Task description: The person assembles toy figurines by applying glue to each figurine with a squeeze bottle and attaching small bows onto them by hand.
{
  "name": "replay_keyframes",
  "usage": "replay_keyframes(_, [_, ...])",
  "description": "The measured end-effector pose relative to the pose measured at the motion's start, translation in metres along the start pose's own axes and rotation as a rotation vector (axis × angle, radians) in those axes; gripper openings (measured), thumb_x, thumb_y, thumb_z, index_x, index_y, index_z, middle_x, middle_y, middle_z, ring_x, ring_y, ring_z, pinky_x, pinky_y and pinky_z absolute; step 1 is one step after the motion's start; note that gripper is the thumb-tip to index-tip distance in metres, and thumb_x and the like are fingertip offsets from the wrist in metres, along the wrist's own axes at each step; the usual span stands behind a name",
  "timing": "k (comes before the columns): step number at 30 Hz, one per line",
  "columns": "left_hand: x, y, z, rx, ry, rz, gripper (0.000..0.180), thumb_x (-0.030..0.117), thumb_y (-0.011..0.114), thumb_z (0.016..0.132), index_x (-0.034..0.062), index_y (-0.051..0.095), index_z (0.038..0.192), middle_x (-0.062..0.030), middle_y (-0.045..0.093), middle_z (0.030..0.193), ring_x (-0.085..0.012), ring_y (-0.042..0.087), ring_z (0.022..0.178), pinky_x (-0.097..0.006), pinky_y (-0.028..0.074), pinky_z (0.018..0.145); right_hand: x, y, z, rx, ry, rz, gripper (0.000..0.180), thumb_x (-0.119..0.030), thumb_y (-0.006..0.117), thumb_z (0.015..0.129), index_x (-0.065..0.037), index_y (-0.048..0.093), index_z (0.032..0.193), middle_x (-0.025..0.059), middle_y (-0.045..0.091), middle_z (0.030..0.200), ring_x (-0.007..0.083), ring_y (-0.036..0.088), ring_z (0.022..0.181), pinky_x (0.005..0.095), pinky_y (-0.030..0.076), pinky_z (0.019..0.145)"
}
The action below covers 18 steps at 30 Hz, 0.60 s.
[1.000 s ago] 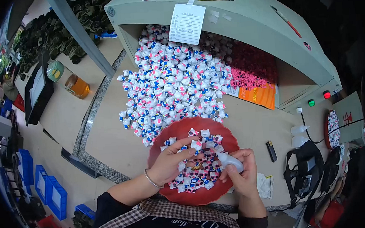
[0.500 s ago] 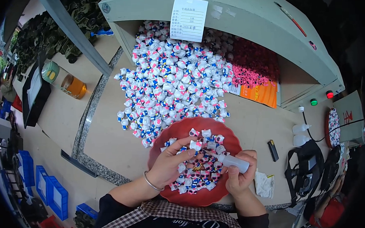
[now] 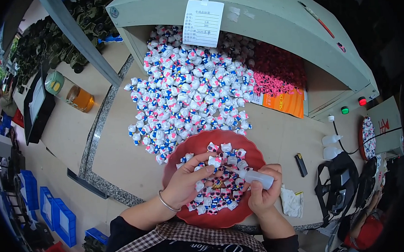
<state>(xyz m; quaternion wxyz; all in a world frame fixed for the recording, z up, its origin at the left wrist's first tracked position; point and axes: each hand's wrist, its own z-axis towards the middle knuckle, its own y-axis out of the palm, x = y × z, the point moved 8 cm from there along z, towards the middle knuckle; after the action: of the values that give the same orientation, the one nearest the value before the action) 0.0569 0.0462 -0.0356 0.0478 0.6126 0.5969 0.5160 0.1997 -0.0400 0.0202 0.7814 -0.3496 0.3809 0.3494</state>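
Observation:
A round red tray (image 3: 254,156) lies on the table in front of me, filled with several small white cat-shaped figurines with pink and blue parts. My left hand (image 3: 186,181) rests over the tray's left side and pinches one small figurine (image 3: 214,162) between thumb and fingers. My right hand (image 3: 264,193) grips a small white squeeze bottle (image 3: 255,176), its thin nozzle pointing left toward the held figurine. A silver bracelet circles my left wrist.
A large heap of the same figurines (image 3: 186,95) spreads behind the tray, under a grey-green machine hood (image 3: 269,22) with a paper sheet. Pink parts (image 3: 279,69), an orange packet (image 3: 285,102), a black lighter (image 3: 301,164), two white bottles (image 3: 331,145) and a crumpled packet (image 3: 292,201) lie to the right.
My right hand turned the bottle so its nozzle points at the figurine in my left hand. My left hand lifted slightly with that figurine.

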Motion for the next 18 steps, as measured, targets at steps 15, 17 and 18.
replay_keyframes(15, [-0.0018, 0.003, -0.0013, -0.011, -0.029, -0.015, 0.034, 0.011, 0.05, 0.084, 0.0081, 0.046, 0.118, -0.0032, 0.054, 0.102, -0.0148, 0.056, 0.091, -0.021, 0.041, 0.062, 0.0038, 0.0025, -0.0035, 0.113, 0.154, 0.204, 0.026, -0.012, 0.058, 0.076, 0.001, 0.044, 0.093, 0.0135, 0.042, 0.089, 0.0158, 0.048, 0.072, 0.0238, 0.044, 0.058])
replay_keyframes(17, [-0.0006, 0.0053, -0.0014, -0.024, -0.025, 0.003, 0.033, 0.011, 0.051, 0.084, 0.0084, 0.046, 0.117, -0.0025, 0.055, 0.101, -0.014, 0.056, 0.091, -0.022, 0.041, 0.063, 0.0017, -0.0006, -0.0035, 0.1, 0.086, 0.081, 0.026, -0.013, 0.059, 0.076, 0.0, 0.045, 0.093, 0.0133, 0.043, 0.087, 0.0173, 0.047, 0.072, 0.0252, 0.042, 0.06])
replay_keyframes(18, [-0.0004, 0.0056, -0.0017, -0.024, -0.024, 0.003, 0.033, 0.011, 0.051, 0.084, 0.0084, 0.046, 0.117, -0.0025, 0.055, 0.101, -0.014, 0.056, 0.091, -0.022, 0.041, 0.063, 0.0029, -0.0035, -0.0028, 0.1, 0.086, 0.081, 0.026, -0.013, 0.059, 0.076, 0.0, 0.045, 0.093, 0.0133, 0.043, 0.087, 0.0173, 0.047, 0.072, 0.0252, 0.042, 0.06])
